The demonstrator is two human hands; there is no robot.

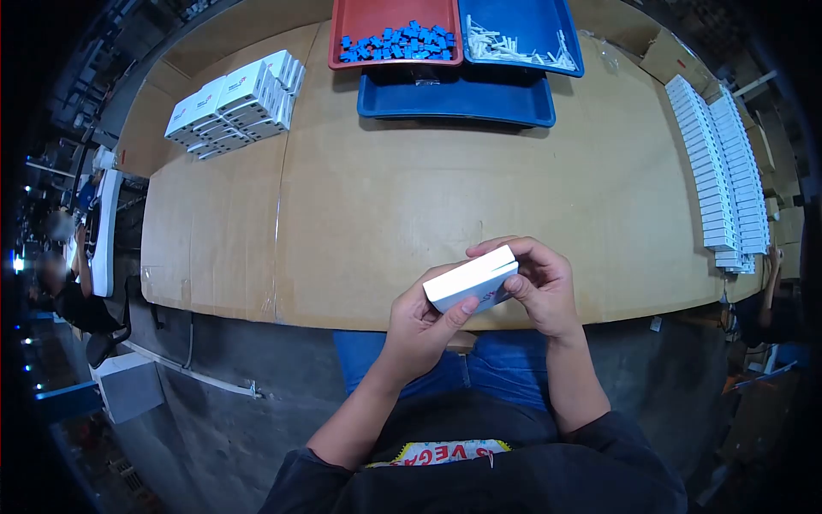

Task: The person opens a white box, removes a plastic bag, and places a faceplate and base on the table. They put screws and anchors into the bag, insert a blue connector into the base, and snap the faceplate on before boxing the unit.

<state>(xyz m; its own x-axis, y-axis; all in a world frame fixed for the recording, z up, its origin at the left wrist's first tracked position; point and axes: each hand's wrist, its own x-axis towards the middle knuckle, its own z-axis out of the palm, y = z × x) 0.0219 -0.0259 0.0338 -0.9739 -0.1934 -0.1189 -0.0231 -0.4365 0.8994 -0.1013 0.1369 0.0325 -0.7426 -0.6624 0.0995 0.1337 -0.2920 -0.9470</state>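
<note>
A small white box [473,279] is held between my two hands above the near edge of the table, slightly tilted. My left hand [419,319] grips its left end, with the thumb on the front face. At its right end, my right hand [550,291] has its fingers curled round the corner and the thumb near a slit along the edge, where a flap seems partly open. Some dark and reddish print shows on the front face, partly covered by my thumbs. What lies inside the box is hidden.
Stacked white boxes [231,101] stand at the back left. Long rows of white boxes [704,167] line the right side. At the back are a red tray [342,17] of blue parts, a blue tray [569,38] of white sticks, and another blue tray [454,101] in front.
</note>
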